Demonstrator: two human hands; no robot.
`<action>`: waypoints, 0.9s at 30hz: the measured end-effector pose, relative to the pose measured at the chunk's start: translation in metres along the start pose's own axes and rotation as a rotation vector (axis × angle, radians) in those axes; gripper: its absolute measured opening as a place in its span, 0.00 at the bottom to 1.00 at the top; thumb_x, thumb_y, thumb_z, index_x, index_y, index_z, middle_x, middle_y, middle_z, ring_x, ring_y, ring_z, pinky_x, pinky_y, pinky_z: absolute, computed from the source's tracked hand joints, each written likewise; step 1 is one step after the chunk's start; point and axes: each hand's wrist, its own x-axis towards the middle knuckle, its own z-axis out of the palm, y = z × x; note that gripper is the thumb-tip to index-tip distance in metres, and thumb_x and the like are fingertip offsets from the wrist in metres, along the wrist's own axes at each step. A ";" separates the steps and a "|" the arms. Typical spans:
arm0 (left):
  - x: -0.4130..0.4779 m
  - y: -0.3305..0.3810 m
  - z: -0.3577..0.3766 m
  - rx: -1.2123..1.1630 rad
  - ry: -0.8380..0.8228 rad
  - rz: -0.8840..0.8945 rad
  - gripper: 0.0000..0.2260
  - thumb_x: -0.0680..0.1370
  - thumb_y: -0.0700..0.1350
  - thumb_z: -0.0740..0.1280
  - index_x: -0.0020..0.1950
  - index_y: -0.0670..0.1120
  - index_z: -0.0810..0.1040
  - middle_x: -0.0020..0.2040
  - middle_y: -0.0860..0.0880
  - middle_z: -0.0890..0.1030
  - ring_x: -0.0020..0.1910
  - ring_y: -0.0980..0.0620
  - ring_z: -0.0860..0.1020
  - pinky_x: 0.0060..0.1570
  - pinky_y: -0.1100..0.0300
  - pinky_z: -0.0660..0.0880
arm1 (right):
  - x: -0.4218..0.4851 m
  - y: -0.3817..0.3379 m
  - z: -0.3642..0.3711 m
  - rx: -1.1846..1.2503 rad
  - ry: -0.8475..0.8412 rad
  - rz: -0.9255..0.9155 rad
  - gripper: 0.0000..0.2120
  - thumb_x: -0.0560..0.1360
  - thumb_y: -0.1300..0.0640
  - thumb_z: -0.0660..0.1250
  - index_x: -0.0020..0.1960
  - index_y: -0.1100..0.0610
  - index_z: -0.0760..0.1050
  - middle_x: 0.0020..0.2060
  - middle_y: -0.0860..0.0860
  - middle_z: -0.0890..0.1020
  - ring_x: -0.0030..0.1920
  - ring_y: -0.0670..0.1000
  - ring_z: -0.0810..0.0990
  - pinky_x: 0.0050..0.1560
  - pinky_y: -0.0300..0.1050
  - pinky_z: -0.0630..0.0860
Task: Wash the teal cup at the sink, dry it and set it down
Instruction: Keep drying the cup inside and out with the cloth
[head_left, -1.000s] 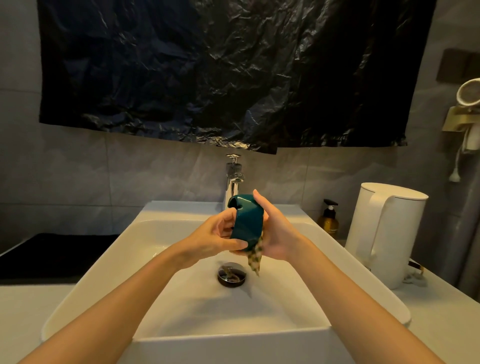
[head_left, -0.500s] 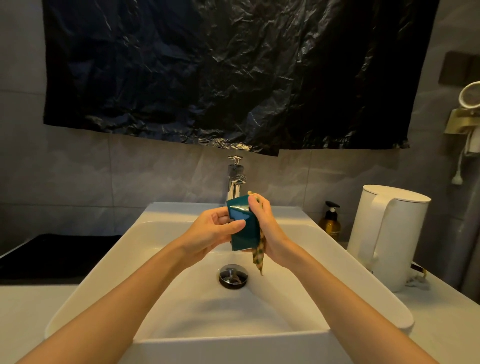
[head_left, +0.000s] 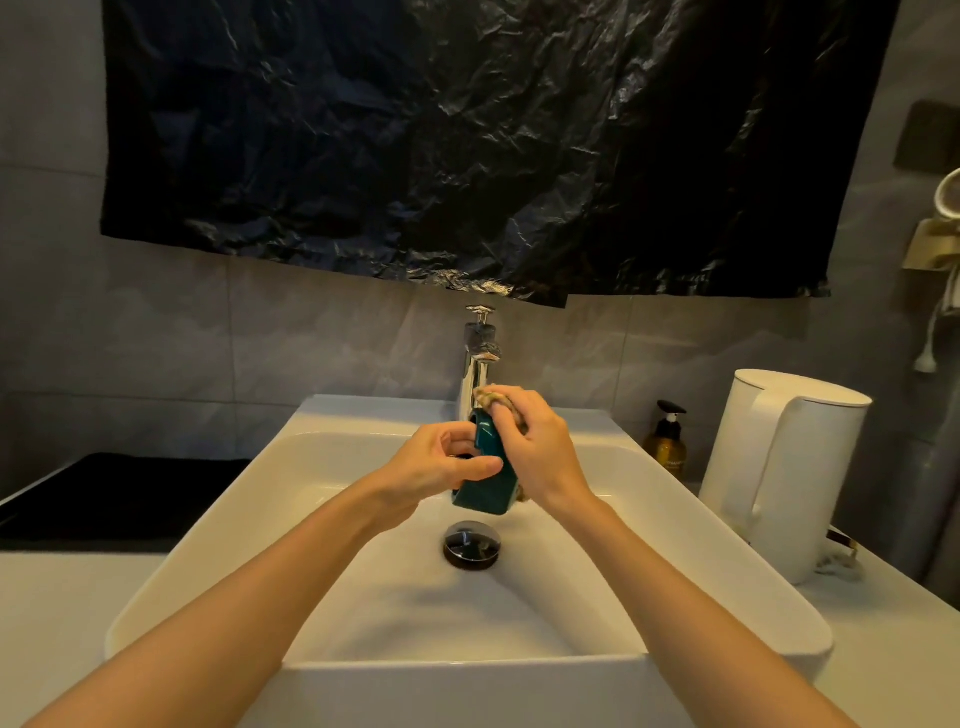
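Teal cup (head_left: 488, 483) pinched by left hand (head_left: 441, 462), patterned cloth (head_left: 491, 397) now bunched atop under gripping right hand (head_left: 540, 447).

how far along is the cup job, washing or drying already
Done: the cup is gripped by the left hand and held over the sink. In hand: the right hand presses a cloth against its upper end; no water shows at the tap, so whether this is scrubbing or drying I cannot tell. Left: finishing the wipe and setting the cup down.
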 end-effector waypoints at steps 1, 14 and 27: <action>0.000 0.000 0.001 -0.003 0.000 -0.011 0.08 0.75 0.43 0.69 0.51 0.52 0.75 0.47 0.54 0.81 0.48 0.54 0.79 0.44 0.64 0.76 | -0.001 0.001 -0.003 0.024 -0.011 0.024 0.11 0.81 0.55 0.59 0.60 0.51 0.76 0.56 0.48 0.77 0.54 0.46 0.76 0.56 0.39 0.76; -0.004 0.003 -0.002 0.041 -0.005 0.014 0.12 0.74 0.42 0.70 0.58 0.46 0.76 0.52 0.50 0.82 0.53 0.53 0.79 0.48 0.63 0.76 | 0.002 -0.002 0.002 -0.013 -0.032 -0.136 0.09 0.79 0.55 0.58 0.53 0.49 0.77 0.52 0.47 0.77 0.53 0.46 0.75 0.55 0.40 0.73; -0.015 0.009 0.005 0.072 -0.131 0.067 0.14 0.76 0.39 0.68 0.57 0.54 0.72 0.53 0.58 0.79 0.50 0.61 0.79 0.48 0.69 0.77 | 0.005 -0.001 -0.029 0.674 -0.299 0.896 0.25 0.74 0.34 0.58 0.60 0.51 0.75 0.55 0.57 0.82 0.56 0.60 0.79 0.52 0.58 0.77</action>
